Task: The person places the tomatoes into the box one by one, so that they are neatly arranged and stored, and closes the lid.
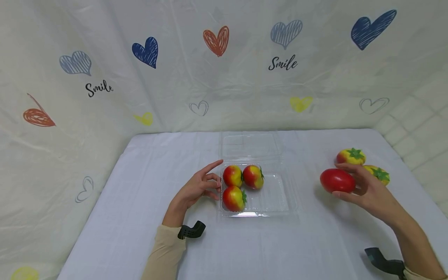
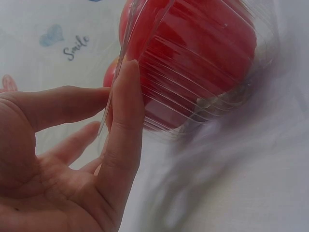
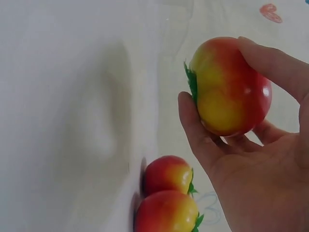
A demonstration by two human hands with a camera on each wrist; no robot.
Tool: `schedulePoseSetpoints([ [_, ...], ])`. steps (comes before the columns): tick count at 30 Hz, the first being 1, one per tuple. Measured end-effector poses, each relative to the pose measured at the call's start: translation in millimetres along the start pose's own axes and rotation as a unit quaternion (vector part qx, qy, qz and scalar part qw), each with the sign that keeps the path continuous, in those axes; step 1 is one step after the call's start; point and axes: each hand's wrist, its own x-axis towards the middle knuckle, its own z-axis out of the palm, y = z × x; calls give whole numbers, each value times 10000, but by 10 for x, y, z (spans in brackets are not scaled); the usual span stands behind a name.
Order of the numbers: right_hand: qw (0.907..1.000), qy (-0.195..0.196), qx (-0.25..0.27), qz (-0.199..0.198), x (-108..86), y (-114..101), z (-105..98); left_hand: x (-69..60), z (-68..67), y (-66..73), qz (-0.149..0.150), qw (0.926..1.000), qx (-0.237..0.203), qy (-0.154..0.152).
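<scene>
My right hand (image 1: 374,194) holds a red and yellow fruit (image 1: 337,180) above the table's right side; the right wrist view shows the fruit (image 3: 229,87) between thumb and fingers, its green leaves facing sideways. A clear plastic box (image 1: 276,194) lies with its lid (image 1: 250,146) folded back. Three similar fruits, one of them at the front (image 1: 233,198), sit in its left part. At the box's left edge is my left hand (image 1: 196,188); the left wrist view shows this hand (image 2: 82,159) pinching the clear rim (image 2: 126,43) between thumb and finger.
Two more fruits, one behind (image 1: 351,156) and one nearer (image 1: 378,174), lie on the white-covered table (image 1: 140,175) beyond my right hand. A pale curtain printed with hearts (image 1: 216,41) hangs behind the table and along its sides.
</scene>
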Motion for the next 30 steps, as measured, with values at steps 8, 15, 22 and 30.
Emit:
schedulePoseSetpoints([
  [8,9993,67,326,-169,7,-57,44,-3,1,-6,9,10000,2,8],
  [15,9992,46,365,-166,25,-142,108,-9,1,-10,9,10000,-17,11],
  [22,9989,211,273,-309,44,-184,161,-4,1,-10,-3,10000,-11,11],
  [30,9999,28,99,-48,61,-237,218,-2,0,-7,17,10000,-8,3],
])
